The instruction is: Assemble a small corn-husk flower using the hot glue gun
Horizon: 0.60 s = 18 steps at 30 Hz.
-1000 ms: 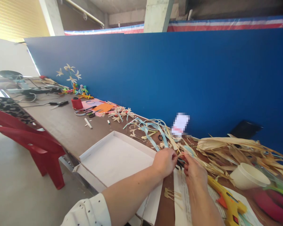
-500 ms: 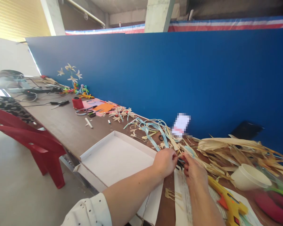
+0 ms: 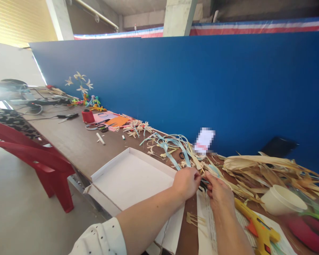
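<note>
My left hand [image 3: 186, 182] is closed in a pinch just beyond the right edge of a white cardboard box lid [image 3: 110, 184]. Close beside it, my right hand [image 3: 220, 191] pinches too, its fingertips almost meeting the left ones. Whatever sits between the fingers is small and mostly hidden; a pale sliver shows there. Dark scissors [image 3: 202, 185] lie partly covered beneath the hands. Around them spread light-blue ribbon strips [image 3: 184, 156] and pale husk scraps [image 3: 191, 163]. A forked husk piece [image 3: 195, 218] lies on the table nearer to me.
On the right are a yellow glue gun [image 3: 257, 226], a cream cup [image 3: 283, 202] and a heap of dried husks [image 3: 257, 164]. Along the blue partition [image 3: 149, 81] lie husk flowers [image 3: 135, 127], orange paper [image 3: 117, 122] and a red thread spool [image 3: 87, 116]. A red chair [image 3: 34, 152] stands left.
</note>
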Available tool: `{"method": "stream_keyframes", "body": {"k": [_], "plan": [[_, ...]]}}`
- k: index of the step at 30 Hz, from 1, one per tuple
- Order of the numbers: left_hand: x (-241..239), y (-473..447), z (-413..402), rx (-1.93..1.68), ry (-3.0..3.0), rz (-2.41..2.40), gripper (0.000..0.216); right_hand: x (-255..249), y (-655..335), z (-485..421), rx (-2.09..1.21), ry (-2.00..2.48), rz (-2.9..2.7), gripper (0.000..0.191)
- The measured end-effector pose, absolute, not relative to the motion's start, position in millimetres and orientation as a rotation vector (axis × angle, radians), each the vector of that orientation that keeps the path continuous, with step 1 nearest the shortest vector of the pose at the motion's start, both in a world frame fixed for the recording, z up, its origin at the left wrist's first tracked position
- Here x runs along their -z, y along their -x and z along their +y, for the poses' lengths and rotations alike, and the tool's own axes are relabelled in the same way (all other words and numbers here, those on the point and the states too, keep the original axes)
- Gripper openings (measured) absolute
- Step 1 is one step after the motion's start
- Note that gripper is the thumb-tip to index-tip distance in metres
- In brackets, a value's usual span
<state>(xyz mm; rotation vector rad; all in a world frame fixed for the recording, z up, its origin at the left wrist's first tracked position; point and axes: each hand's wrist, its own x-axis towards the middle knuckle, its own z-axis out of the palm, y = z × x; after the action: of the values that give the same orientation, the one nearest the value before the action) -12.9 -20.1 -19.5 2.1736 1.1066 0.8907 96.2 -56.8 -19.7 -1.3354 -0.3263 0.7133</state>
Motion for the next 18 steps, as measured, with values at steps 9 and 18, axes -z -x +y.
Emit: {"method": "stream_keyframes", "body": {"k": [9, 18], "plan": [[18.0, 12.4, -19.4, -0.857, -1.984, 1.139, 0.020, 26.0, -99.8, -54.6, -0.694, 1.328, -0.353, 0.034], [25.8, 9.2, -14.1, -0.750, -1.683, 1.028, 0.026, 25.6, -99.6, -54.3, -0.703, 1.329, -0.375, 0.028]]}}
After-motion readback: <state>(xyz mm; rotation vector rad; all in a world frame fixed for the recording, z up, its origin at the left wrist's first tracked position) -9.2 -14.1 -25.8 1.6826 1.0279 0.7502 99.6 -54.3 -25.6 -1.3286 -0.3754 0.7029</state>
